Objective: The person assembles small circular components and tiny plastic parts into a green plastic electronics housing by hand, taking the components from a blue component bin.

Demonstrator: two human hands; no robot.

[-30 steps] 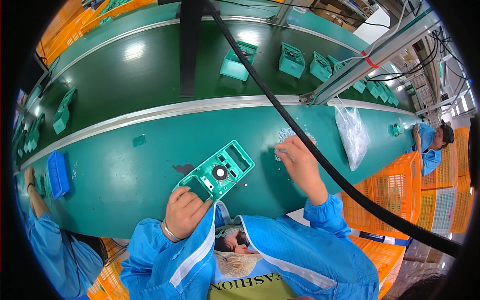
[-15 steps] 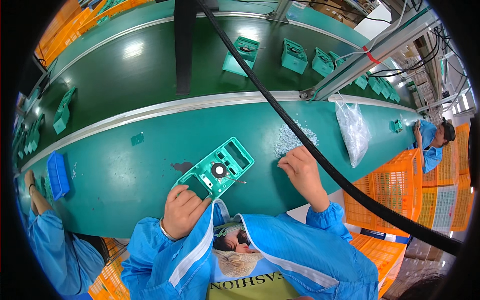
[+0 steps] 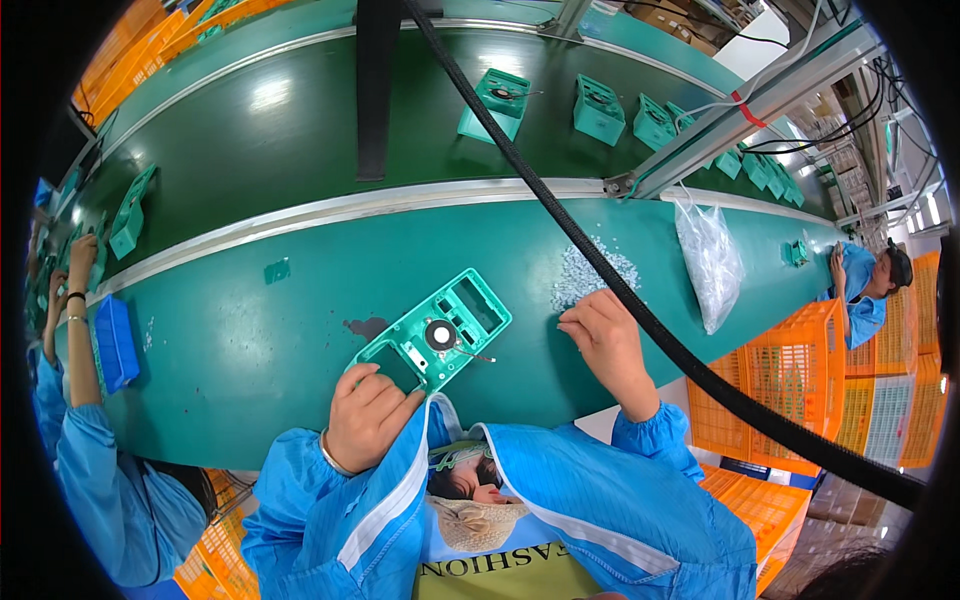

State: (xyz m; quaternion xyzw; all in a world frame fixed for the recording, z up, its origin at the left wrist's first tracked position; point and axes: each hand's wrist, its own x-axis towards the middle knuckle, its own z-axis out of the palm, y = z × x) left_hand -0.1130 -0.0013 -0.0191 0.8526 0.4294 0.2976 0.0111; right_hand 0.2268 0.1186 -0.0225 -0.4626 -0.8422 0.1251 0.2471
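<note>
Green housing (image 3: 440,367): my left hand (image 3: 370,412) grips its near end; right of it, near pale bits (image 3: 588,276), my right hand's (image 3: 610,345) fingers bunch, contents I cannot tell.

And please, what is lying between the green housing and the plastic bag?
In the head view, a pile of small pale pieces lies there, with the right hand at its near edge and a black cable crossing in front.
</note>
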